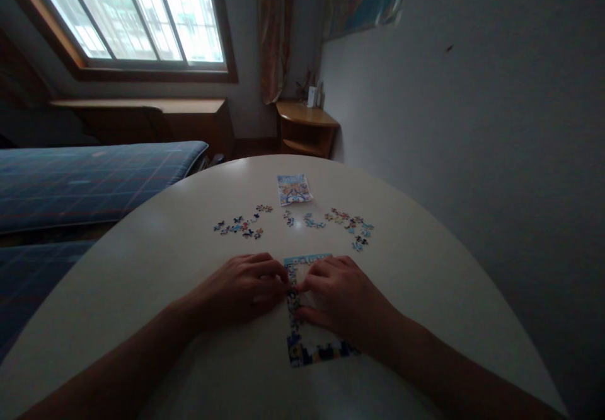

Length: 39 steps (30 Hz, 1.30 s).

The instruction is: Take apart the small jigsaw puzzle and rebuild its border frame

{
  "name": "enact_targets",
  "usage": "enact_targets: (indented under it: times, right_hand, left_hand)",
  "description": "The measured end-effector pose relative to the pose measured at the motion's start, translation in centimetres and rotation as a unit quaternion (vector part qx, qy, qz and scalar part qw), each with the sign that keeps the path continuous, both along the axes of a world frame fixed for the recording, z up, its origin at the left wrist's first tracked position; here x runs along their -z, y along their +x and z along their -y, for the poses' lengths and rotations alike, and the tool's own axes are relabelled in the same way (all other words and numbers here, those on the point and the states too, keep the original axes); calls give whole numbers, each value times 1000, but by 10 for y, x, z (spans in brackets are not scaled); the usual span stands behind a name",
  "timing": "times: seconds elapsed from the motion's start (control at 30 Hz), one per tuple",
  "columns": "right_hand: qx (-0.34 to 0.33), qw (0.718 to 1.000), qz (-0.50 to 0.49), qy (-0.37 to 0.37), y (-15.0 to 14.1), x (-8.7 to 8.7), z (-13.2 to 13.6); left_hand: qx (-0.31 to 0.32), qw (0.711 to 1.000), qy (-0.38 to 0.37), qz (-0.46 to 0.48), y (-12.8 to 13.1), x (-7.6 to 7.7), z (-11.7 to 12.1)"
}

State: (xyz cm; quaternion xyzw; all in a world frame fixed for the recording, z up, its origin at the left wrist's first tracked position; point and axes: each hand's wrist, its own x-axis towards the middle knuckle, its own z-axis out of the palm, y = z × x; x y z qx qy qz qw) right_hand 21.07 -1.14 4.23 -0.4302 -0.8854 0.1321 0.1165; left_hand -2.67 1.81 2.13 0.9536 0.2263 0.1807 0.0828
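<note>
On the tabletop before me lies a partly assembled jigsaw puzzle point(295, 352), a rectangular border with light blue along the top and dark pieces at the bottom. My left hand point(255, 284) rests at its left side, fingers curled together, the tips touching that edge; whatever they pinch is too small to make out. Over the puzzle's right part lies my right hand point(340, 294), hiding much of it. Its index fingertip presses the left strip of pieces, and the thumb is spread apart lower down. Loose puzzle pieces point(243, 226) are scattered beyond my left hand, and more pieces point(357, 226) beyond my right.
A small printed picture sheet point(293, 190) lies near the far side of the round white table point(406, 243). Between the two heaps sit several pieces point(312, 221). A plaid mattress point(94, 180) is at the left, a wall point(472, 123) at the right, a corner shelf point(307, 114) behind.
</note>
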Motion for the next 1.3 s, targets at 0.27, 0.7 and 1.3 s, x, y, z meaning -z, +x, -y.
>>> enact_targets:
  times: [0.27, 0.7, 1.3]
  right_hand:
    - [-5, 1000, 13, 3, -1, -3, 0]
    - [5, 1000, 5, 16, -3, 4, 1]
    - [25, 999, -16, -31, -6, -11, 19]
  left_hand:
    - [1, 999, -49, 19, 1, 1, 0]
    - [-23, 997, -73, 31, 2, 4, 0]
    - [-53, 993, -85, 59, 9, 6, 2]
